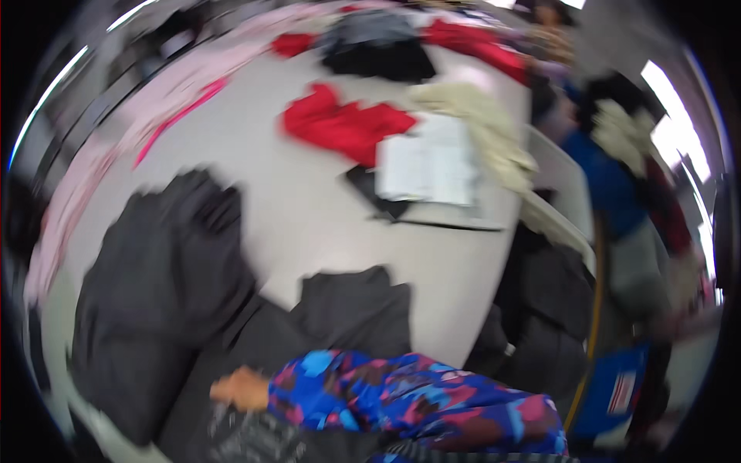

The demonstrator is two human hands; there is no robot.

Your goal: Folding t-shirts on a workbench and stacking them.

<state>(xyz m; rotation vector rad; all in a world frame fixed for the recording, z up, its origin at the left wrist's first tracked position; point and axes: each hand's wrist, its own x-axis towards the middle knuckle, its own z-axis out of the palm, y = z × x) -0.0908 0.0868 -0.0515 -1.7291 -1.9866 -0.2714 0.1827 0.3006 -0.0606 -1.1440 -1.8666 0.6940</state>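
My right hand [240, 389] reaches across from the right in a blue, pink and brown patterned sleeve [405, 399]. It rests on or just above dark grey fabric [197, 399] along the table's near edge. Blur hides whether the fingers pinch the cloth. Below the hand lies a dark piece with pale markings [255, 437]. A large rumpled dark grey garment [168, 272] spreads to the left, and a smaller dark grey piece [359, 307] lies just beyond my sleeve. My left hand is out of view.
On the pale table [278, 214] lie red cloth [341, 124], white papers [425, 165] over a dark flat item, and cream cloth [480, 127]. A grey-and-black pile [376, 46] stands farther back. Pink fabric [168, 87] lines the left edge. Right, a white bin [561, 173] adjoins dark garments [544, 307].
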